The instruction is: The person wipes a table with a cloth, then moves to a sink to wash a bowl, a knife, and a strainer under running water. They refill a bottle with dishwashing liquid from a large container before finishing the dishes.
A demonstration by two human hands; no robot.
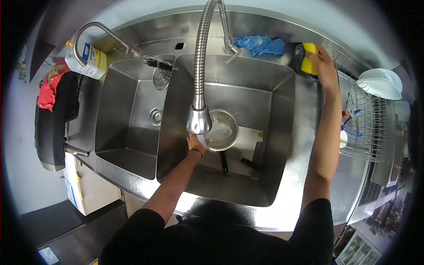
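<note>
My right hand, at the upper right, is closed on a yellow sponge over a dark container on the counter behind the sink. My left hand is down in the right basin, its fingers curled and partly hidden below the spray head. A whitish curved strip crosses by those fingers; I cannot tell exactly what they grip. Right beside them is a round metal bowl with whitish, shiny contents. Below the bowl lie a white board and black handles.
The left basin holds a strainer with a black handle across it. Blue gloves or cloth lie on the back ledge. A wire dish rack with white bowls stands right; a yellow-labelled jug stands left.
</note>
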